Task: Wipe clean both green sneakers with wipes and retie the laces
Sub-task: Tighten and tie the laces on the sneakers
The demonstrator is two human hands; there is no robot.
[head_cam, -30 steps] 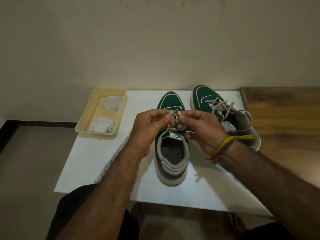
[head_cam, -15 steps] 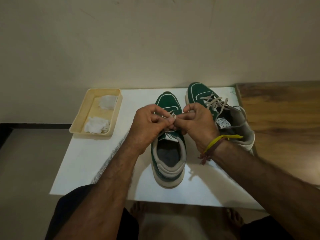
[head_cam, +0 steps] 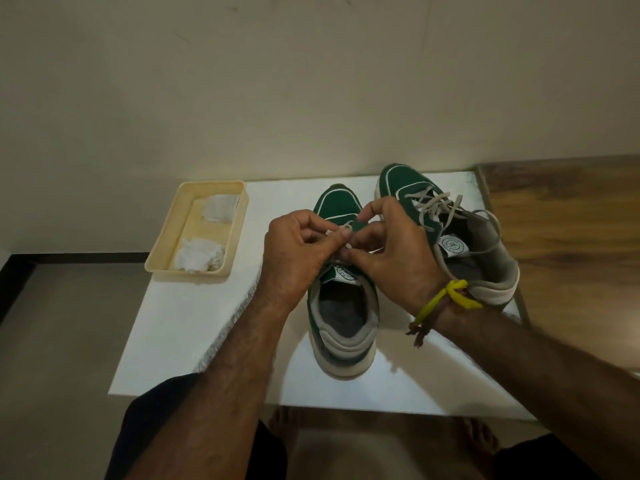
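- head view: left hand point(head_cam: 294, 251) and right hand point(head_cam: 398, 251) meet over the near sneaker point(head_cam: 341, 303) on a white board point(head_cam: 194, 327), fingers curled, each pinching its lace point(head_cam: 341, 232).
- the far sneaker point(head_cam: 446, 230) stands just right of it, laces loose.
- wipes point(head_cam: 199, 259) lie in a tray point(head_cam: 166, 237) to the left, apart from both sneakers.

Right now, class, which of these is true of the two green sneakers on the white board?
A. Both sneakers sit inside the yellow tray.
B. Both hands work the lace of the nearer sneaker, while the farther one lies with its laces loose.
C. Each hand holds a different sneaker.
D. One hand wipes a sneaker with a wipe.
B: the left hand and right hand pinch the lace over the nearer sneaker; the farther sneaker lies untouched, laces slack.
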